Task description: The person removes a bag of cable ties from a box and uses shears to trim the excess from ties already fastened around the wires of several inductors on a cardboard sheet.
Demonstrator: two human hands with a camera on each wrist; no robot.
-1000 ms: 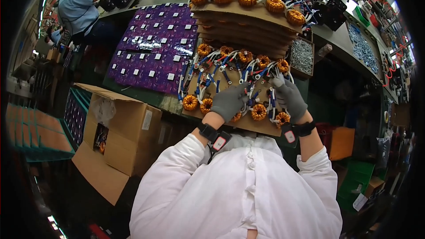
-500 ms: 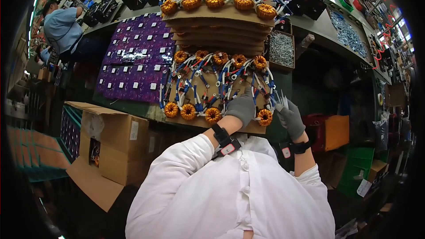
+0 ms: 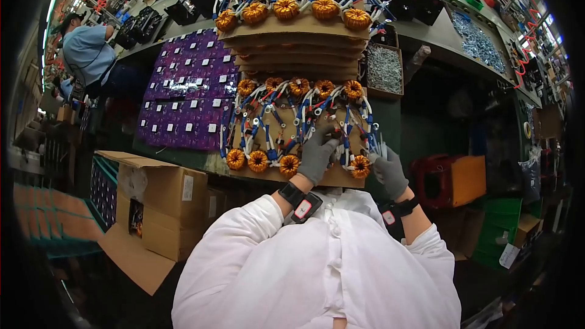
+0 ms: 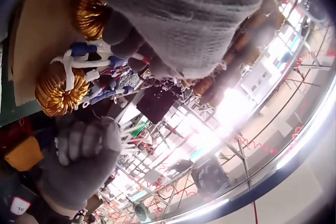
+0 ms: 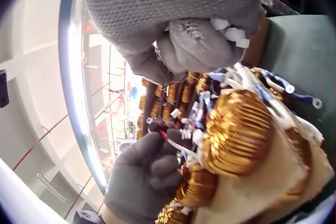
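Observation:
My gloved left hand (image 3: pixel 317 155) is over the near part of a cardboard sheet (image 3: pixel 277 128) covered with copper-wound toroid coils (image 3: pixel 289 164). Its thumb and fingers pinch a wire lead (image 5: pixel 167 130) among the red, white and blue wires, partly hidden by the glove. My gloved right hand (image 3: pixel 390 170) is just off the sheet's right edge, beside the nearest corner coil (image 3: pixel 360 166). Curled fingers grip a bundle of white cable ties (image 3: pixel 381 146). Their square heads (image 5: pixel 235 35) poke out of the glove in the right wrist view, and the thin tails stick out in the left wrist view.
Behind the sheet rises a stack of cardboard layers (image 3: pixel 292 58) topped with more coils. Purple panels (image 3: pixel 183 91) with white squares lie to the left, above an open carton (image 3: pixel 164 201). A box of screws (image 3: pixel 384 70) stands at the right. Another person (image 3: pixel 88 52) sits far left.
My right hand has left the wires and moved right, off the sheet, with the white ties showing. My left hand shifted among the near coils, then drew slightly left. The head view has swung.

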